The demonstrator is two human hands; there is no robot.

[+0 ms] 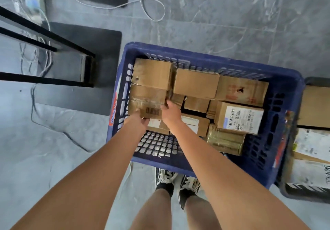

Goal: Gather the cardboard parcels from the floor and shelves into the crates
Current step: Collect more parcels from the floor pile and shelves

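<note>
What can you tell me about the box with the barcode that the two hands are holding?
The barcode box is plain brown cardboard with shiny clear tape across its top and a black barcode near its closer edge. It lies flat at the left side of the blue crate, beside another brown parcel farther back. The left hand grips its near edge and the right hand holds its right corner.

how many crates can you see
2: the blue crate in the middle, where both hands hold a parcel, and a dark crate at the right edge, partly out of frame.
</note>
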